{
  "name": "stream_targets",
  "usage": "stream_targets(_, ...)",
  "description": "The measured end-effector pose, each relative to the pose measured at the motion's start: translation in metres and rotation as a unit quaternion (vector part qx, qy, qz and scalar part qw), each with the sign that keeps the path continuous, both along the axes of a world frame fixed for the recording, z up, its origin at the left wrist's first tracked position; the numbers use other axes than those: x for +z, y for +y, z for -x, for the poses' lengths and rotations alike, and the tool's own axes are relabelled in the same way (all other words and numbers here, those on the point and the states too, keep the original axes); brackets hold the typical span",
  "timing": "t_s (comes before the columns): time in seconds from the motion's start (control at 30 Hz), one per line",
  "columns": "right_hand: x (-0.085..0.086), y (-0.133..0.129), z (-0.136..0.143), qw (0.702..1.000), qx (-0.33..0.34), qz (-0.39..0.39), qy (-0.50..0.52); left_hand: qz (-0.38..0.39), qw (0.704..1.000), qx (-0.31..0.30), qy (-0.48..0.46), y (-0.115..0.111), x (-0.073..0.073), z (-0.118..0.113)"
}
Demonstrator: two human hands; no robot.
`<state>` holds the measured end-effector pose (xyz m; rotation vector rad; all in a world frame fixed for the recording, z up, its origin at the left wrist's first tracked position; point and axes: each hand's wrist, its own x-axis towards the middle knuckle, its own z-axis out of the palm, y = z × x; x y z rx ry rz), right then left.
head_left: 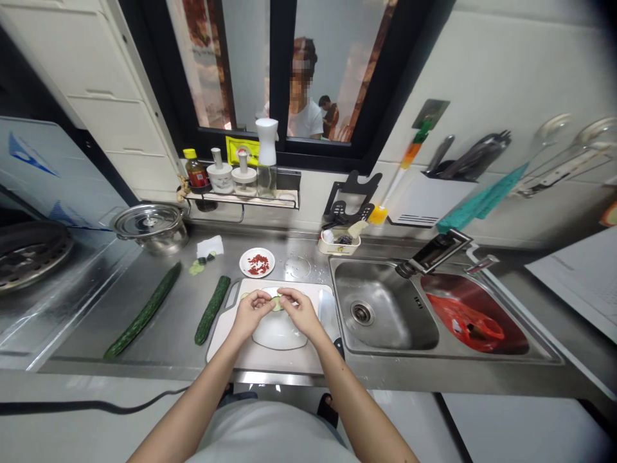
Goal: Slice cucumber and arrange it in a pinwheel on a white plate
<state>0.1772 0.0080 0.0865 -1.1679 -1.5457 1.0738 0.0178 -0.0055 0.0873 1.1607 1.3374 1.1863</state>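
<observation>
Between the fingertips of my left hand [255,311] and my right hand [299,310] is a thin pale green cucumber slice [276,303]; both hands pinch it. Below the slice, a white bowl [279,333] rests on the light cutting board [226,337]. A knife [327,315] lies along the board's right side, its dark handle near the front edge. Left of the board is a shorter cucumber [213,310], and farther left a long whole one [143,316]. Behind the board stands a white plate [243,262] with chopped red pieces.
At the right is a double sink [385,308] with a faucet [429,253] and a red bag [465,321]. A lidded steel pot [166,236] stands back left. Green scraps [196,267] lie by white paper. A seasoning shelf [270,198] hangs below the window.
</observation>
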Motion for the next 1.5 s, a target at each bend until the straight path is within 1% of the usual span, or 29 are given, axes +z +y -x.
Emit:
stream_targets(0.1,0.002,0.000,0.003,1.000,0.022,-0.005,0.001,-0.010,1.000,-0.010,0.003,0.000,0.002,-0.002)
stream_targets(0.2,0.004,0.000,0.006,1.000,0.030,-0.007,0.000,-0.014,1.000,-0.009,0.007,0.000,0.004,-0.003)
stream_targets(0.27,0.005,0.000,0.007,1.000,0.026,-0.004,0.001,-0.018,1.000,-0.004,0.010,-0.001,0.005,-0.003)
stream_targets(0.33,0.006,0.000,0.007,1.000,0.018,-0.003,0.003,-0.021,1.000,0.017,0.011,-0.003,0.005,-0.002)
stream_targets(0.4,0.007,0.001,0.007,1.000,0.002,-0.008,0.004,-0.002,0.999,0.039,0.003,-0.008,0.003,-0.001)
stream_targets(0.43,0.007,0.001,0.007,1.000,-0.007,-0.011,0.005,0.021,0.999,0.044,-0.013,-0.010,0.002,-0.001)
stream_targets(0.5,0.007,0.001,0.007,1.000,-0.016,-0.014,0.010,0.086,0.993,0.036,-0.075,-0.016,-0.001,-0.001)
stream_targets(0.57,0.007,0.001,0.007,1.000,-0.017,-0.015,0.015,0.168,0.972,0.006,-0.164,-0.019,-0.004,-0.002)
stream_targets(0.67,0.006,-0.001,0.007,1.000,-0.013,-0.014,0.013,0.273,0.918,-0.049,-0.285,-0.017,-0.006,-0.004)
stream_targets(0.73,0.007,-0.002,0.007,1.000,-0.008,-0.016,0.004,0.304,0.890,-0.066,-0.335,-0.013,-0.005,-0.004)
stream_targets(0.77,0.007,-0.003,0.006,1.000,-0.005,-0.019,-0.002,0.308,0.881,-0.067,-0.352,-0.011,-0.005,-0.004)
stream_targets(0.83,0.008,-0.004,0.005,0.999,0.002,-0.028,-0.017,0.302,0.875,-0.057,-0.373,-0.006,-0.004,-0.003)
stream_targets(1.03,0.014,-0.006,0.002,0.997,0.011,-0.056,-0.056,0.241,0.896,-0.059,-0.367,0.000,-0.006,-0.001)
stream_targets(1.17,0.017,-0.006,0.001,0.995,0.017,-0.068,-0.074,0.232,0.906,-0.061,-0.350,0.001,-0.003,0.000)
stream_targets(1.4,0.013,-0.005,0.000,0.990,0.019,-0.090,-0.111,0.193,0.953,-0.038,-0.233,0.001,0.012,0.000)
stream_targets(1.5,0.010,-0.005,0.000,0.991,0.015,-0.081,-0.105,0.168,0.965,-0.030,-0.199,0.003,0.014,-0.001)
